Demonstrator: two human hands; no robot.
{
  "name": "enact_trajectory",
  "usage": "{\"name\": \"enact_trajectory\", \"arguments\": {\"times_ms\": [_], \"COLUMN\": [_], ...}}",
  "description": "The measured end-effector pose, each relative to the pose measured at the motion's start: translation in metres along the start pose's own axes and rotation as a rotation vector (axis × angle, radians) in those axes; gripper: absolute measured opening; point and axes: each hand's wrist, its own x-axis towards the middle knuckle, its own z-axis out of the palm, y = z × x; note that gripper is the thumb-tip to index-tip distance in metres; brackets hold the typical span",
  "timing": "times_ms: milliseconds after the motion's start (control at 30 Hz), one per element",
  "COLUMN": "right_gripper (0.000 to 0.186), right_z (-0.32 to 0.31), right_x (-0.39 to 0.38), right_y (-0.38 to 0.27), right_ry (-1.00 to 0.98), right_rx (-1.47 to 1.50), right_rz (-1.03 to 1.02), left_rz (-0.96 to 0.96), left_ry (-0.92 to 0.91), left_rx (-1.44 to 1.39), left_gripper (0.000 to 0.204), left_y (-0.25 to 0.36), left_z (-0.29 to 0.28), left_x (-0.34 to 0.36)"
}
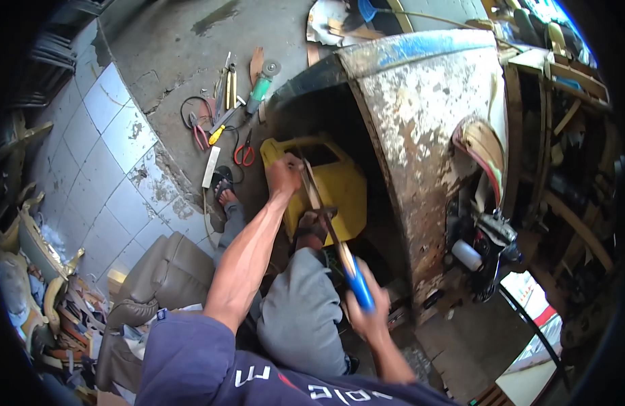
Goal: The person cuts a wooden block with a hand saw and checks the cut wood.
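Note:
My right hand (368, 308) is closed round the blue grip of a long blue-handled tool (359, 287). Its pale shaft slants up to a dark crosswise piece, which could be a hammer head; blur hides its kind. Farther off, my left hand (285, 176) is closed on the far end of a narrow strip (312, 193), in line with the tool. Where strip and tool meet is unclear. Beneath them lies a yellow plastic container (350, 193) with a dark opening. My sandalled foot (311, 230) rests against it.
Pliers (199, 133), red-handled scissors (245, 150) and a green angle grinder (260, 91) lie on the concrete floor. A rusty, peeling panel (421, 128) stands at right. A brown padded seat (167, 277) is at left, beside heaped scraps (69, 325). Timber (576, 230) crowds the far right.

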Motion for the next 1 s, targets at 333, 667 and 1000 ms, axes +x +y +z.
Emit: {"name": "enact_trajectory", "arguments": {"times_ms": [333, 667, 1000], "right_gripper": [0.048, 0.057, 0.056], "right_z": [0.062, 0.014, -0.037], "right_x": [0.149, 0.028, -0.063], "right_y": [0.027, 0.016, -0.014], "right_ry": [0.100, 0.104, -0.053], "right_rx": [0.076, -0.017, -0.086], "right_rz": [0.004, -0.084, 0.129], "left_rz": [-0.026, -0.145, -0.173], "left_ry": [-0.066, -0.131, -0.151], "left_rx": [-0.028, -0.032, -0.114], "left_gripper": [0.005, 0.010, 0.005], "left_y": [0.008, 0.021, 0.010], "left_z": [0.033, 0.008, -0.005], "left_x": [0.004, 0.007, 0.002]}}
